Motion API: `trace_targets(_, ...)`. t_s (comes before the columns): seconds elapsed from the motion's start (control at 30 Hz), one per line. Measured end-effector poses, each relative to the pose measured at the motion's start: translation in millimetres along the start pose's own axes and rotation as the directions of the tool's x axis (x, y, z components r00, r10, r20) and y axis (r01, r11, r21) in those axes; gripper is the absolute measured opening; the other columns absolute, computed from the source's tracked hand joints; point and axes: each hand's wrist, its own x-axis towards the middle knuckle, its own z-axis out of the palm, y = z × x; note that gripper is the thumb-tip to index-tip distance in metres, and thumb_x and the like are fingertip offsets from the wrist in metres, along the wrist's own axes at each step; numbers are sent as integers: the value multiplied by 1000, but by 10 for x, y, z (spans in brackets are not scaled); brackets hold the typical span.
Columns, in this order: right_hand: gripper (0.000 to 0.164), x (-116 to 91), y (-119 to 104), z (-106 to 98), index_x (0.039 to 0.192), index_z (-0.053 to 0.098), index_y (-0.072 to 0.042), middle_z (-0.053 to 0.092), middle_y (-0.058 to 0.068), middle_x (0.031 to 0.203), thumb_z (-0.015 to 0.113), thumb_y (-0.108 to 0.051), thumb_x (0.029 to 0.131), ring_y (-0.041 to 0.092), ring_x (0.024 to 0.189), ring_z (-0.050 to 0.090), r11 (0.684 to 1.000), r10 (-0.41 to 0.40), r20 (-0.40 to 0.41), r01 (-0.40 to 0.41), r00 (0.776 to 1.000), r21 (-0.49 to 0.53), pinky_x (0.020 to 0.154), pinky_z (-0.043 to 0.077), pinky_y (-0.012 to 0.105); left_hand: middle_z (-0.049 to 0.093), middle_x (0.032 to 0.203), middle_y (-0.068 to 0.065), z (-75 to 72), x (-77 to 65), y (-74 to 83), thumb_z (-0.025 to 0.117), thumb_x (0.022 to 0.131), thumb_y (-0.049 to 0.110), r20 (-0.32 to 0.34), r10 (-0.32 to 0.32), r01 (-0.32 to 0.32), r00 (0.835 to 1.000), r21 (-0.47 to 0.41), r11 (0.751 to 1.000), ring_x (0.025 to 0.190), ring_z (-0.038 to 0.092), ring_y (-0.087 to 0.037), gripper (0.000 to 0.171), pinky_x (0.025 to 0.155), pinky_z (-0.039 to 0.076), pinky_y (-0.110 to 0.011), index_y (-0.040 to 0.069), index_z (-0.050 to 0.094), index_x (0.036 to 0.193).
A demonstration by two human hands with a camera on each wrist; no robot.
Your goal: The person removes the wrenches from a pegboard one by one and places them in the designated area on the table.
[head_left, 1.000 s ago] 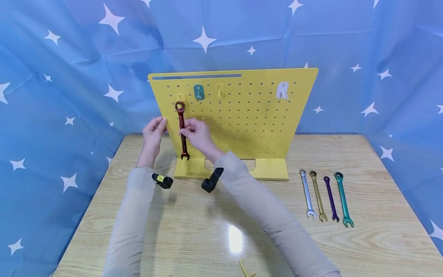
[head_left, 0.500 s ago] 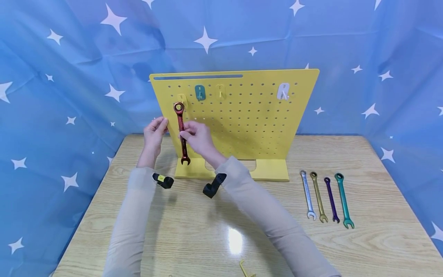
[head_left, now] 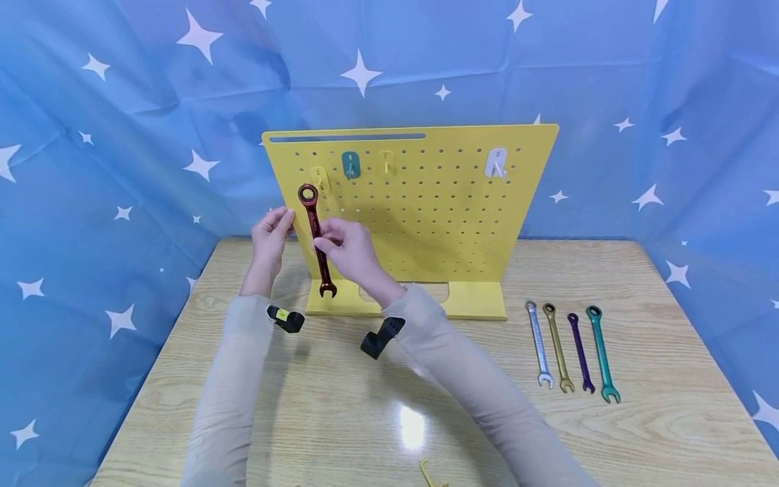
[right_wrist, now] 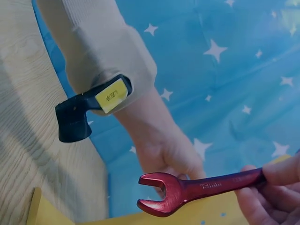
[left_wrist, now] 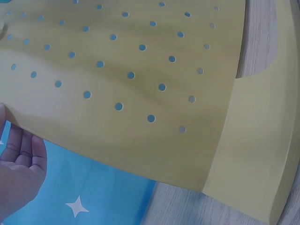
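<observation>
My right hand [head_left: 351, 250] pinches a red combination wrench [head_left: 313, 220] by its shank, in front of the pegboard's left part. The ring end points up and leans left, just below and left of a yellow hook [head_left: 320, 180]; the open end hangs down. In the right wrist view the wrench [right_wrist: 211, 186] shows size lettering too blurred to read surely. My left hand [head_left: 270, 233] grips the left edge of the yellow pegboard [head_left: 414, 237], thumb in front. In the left wrist view the fingers of that hand [left_wrist: 23, 164] lie behind the board's edge.
A teal hook [head_left: 351, 165], another yellow hook [head_left: 386, 162] and a white hook [head_left: 496, 163] sit on the board. Silver [head_left: 539, 345], gold [head_left: 558, 348], purple [head_left: 581, 353] and teal [head_left: 602, 354] wrenches lie at right. A yellow bent piece [head_left: 428, 473] lies at the front edge.
The red wrench has come down and slightly left at its ring end, tilting more, so the yellow hook behind it shows more. My right hand has lowered a little; the left stays on the board.
</observation>
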Motion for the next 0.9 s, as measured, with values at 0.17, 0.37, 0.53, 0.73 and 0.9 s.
trace_targets(0.17,12,-61,-40,-62,99,65,5,71,14,84,63,-1,88,19,76,68,1000,-4,8,4,1000,8,60,46,17,65,74,6,11,-4,-4,64,90,9,4,8,-8,1000,1,1000,70,59,-8,18,75,49,-29,22,69,78)
trace_targets(0.37,11,-149,-85,-147,97,66,5,70,14,83,63,0,88,18,74,67,999,-14,4,14,1000,29,59,47,19,65,77,6,-1,9,-3,64,90,11,1,-4,4,1000,-3,1000,72,59,-8,15,71,50,-22,21,69,80)
trace_targets(0.53,11,-210,-72,-221,98,65,5,70,14,84,63,0,88,18,73,66,999,-1,-2,1,1000,50,58,48,19,65,81,5,-13,-2,13,64,90,13,5,-18,18,1000,18,1000,75,59,-9,11,71,49,-19,20,69,83)
trace_targets(0.73,11,-262,-42,-331,98,65,5,70,15,85,63,1,88,21,76,68,998,16,-16,-15,1000,59,66,55,24,64,81,5,-12,-12,19,64,90,15,12,-16,15,1000,38,999,76,59,-9,9,71,49,-19,20,68,83)
trace_targets(0.9,11,-308,-7,-429,98,65,6,70,17,86,63,1,88,23,78,68,997,37,-33,-35,999,65,69,56,28,64,80,5,-8,-19,22,64,90,14,15,-7,7,1000,35,999,75,59,-9,10,72,49,-21,19,68,83)
